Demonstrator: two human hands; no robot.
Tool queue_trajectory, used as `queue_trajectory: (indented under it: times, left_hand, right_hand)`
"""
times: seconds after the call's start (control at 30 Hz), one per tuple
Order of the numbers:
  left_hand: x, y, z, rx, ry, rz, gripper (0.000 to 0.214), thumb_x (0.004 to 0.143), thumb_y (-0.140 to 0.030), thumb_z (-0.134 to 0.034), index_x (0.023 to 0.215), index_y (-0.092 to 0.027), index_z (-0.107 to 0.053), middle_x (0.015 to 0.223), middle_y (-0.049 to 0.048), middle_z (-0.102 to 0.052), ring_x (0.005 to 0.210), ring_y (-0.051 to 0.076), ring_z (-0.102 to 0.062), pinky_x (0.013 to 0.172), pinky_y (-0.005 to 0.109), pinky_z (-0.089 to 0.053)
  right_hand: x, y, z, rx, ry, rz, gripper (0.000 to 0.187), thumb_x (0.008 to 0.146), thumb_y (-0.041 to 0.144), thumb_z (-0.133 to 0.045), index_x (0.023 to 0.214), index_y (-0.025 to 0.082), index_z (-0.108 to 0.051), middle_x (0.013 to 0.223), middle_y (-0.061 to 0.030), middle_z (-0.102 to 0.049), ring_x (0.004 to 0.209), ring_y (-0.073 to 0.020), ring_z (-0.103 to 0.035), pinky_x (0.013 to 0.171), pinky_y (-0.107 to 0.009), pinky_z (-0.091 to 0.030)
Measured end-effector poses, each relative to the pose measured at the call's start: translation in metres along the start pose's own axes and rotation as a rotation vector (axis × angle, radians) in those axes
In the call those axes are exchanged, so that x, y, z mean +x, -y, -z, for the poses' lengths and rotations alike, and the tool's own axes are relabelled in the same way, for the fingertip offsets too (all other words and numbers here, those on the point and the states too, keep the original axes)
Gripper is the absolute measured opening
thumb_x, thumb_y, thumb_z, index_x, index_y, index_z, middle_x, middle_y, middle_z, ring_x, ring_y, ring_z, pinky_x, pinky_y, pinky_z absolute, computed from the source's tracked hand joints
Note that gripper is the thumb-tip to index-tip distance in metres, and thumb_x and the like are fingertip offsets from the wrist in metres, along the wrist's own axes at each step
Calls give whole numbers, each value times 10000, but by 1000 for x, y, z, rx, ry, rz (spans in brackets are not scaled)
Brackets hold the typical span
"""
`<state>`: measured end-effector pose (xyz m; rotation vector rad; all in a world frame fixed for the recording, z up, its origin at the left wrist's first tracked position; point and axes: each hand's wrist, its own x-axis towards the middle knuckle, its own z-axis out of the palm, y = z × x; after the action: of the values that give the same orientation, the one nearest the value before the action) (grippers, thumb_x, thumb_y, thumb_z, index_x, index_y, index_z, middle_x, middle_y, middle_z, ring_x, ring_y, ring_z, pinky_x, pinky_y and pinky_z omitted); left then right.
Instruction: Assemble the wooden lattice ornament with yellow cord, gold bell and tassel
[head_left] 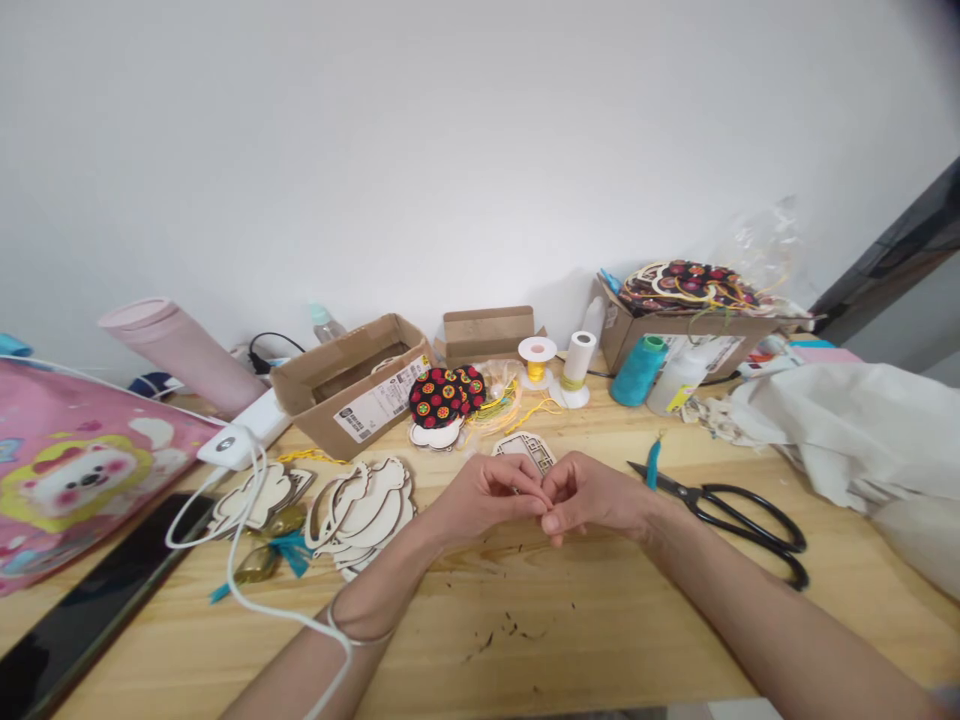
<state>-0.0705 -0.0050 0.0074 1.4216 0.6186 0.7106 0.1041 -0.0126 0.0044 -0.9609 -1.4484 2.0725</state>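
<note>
A wooden bench (pixel 480 640) runs across the view, below a white wall. On the left lies a pink printed bag (pixel 75 470), with a dark flat slab (pixel 97 600) along its edge. On the right, a crumpled white cloth (pixel 832 440) covers the bench corner. Two cardboard boxes (pixel 349 395) (pixel 675 325) stand toward the wall, the right one holding dark patterned fabric and looped cord. A pink tumbler (pixel 184 355) lies on its side at the far left. Between the boxes and the hands are black dotted fabric rounds (pixel 439 397), a teal thread cone (pixel 637 372) and a spool of yellow thread (pixel 536 360).

Both forearms reach in from the bottom corners, and the hands meet at mid-bench. The left hand (pixel 484 497) and right hand (pixel 592 495) are curled, with their fingertips (pixel 544 497) pinched together. Whatever they may hold is hidden by the fingers, too small to make out. Just beyond them, partly blocked by the fingers, lies a lattice-cut wooden piece (pixel 525 450). Black-handled scissors (pixel 720 515) lie right of the right hand, beside a small teal tassel (pixel 652 463). Left of the left hand is a stack of wooden cutouts (pixel 360 510). A white cord (pixel 247 540) loops past the left forearm, and a thin bracelet (pixel 360 635) circles the left wrist.
</note>
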Motion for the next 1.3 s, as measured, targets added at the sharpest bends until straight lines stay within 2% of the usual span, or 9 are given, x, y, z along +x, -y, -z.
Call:
queue_trajectory:
  times: [0.3, 0.57, 0.73, 1.03, 1.3]
  left_hand:
    - [0, 2, 0, 48, 13, -37, 126, 613, -299, -703, 695, -206, -721, 680, 34, -563, 636, 114, -507, 622, 252, -425]
    - [-3, 8, -3, -21, 5, -12, 106, 623, -284, -698, 691, -205, -715, 719, 36, -571, 652, 120, -540, 617, 257, -451]
    - [-3, 2, -4, 69, -18, -34, 143, 665, -313, -659, 699, -183, -707, 719, 42, -578, 666, 123, -543, 647, 261, -455]
    - [-3, -1, -3, 101, 9, -95, 91, 634, -240, -691, 719, -230, -722, 705, 37, -597, 642, 118, -541, 614, 244, -441]
    - [-3, -5, -6, 145, -4, -118, 74, 659, -204, -668, 713, -208, -719, 693, 40, -605, 628, 116, -549, 594, 239, -438]
  right_hand:
    - [-2, -2, 4, -27, 0, 12, 199, 537, 278, -748, 606, 122, -646, 491, 21, -615, 399, -35, -424, 396, -170, -257]
    - [-3, -2, 3, 1, -9, -14, 176, 505, 234, -763, 570, 126, -640, 486, 26, -617, 425, -50, -481, 431, -170, -326]
    - [-2, -1, 2, 11, -20, -12, 191, 482, 237, -772, 550, 126, -632, 483, 28, -612, 449, -69, -516, 474, -188, -381]
    - [-2, -2, 3, 23, 9, 6, 172, 500, 235, -763, 565, 129, -645, 473, 28, -613, 409, -60, -496, 417, -176, -340]
    - [-3, -1, 5, 37, -15, 5, 157, 507, 218, -760, 563, 129, -644, 470, 29, -615, 408, -50, -488, 410, -167, -317]
